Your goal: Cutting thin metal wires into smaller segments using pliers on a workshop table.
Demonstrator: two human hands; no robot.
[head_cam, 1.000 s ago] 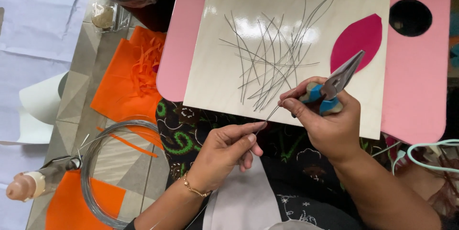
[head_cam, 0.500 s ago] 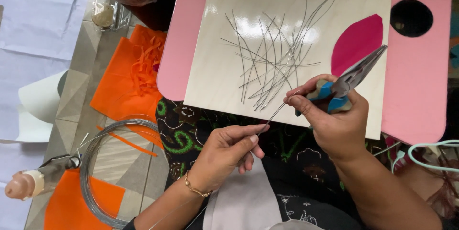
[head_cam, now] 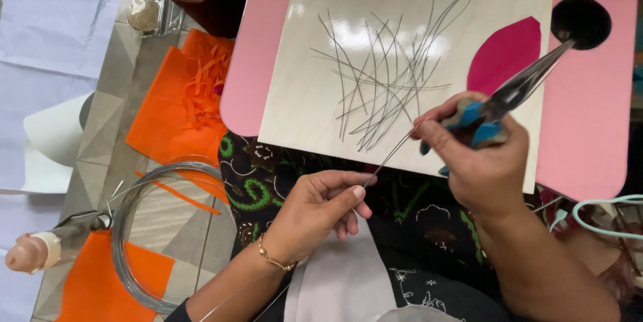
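L hand [head_cam: 315, 211] & R hand [head_cam: 479, 161] grips pinch wire [head_cam: 392, 154]; R also holds pliers [head_cam: 516, 88].

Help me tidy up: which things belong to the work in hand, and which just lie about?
In use: left hand and right hand pinching a wire; pliers; cut wires; board.
Lying about: wire coil; orange sheets; pink piece.

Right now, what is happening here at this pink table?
A person holds a thin wire piece stretched between both hands. The left hand pinches its lower end, and the right hand pinches the upper end while also gripping blue-handled pliers. A pile of cut wires lies on the wooden board. A wire coil rests on the floor beside orange sheets.
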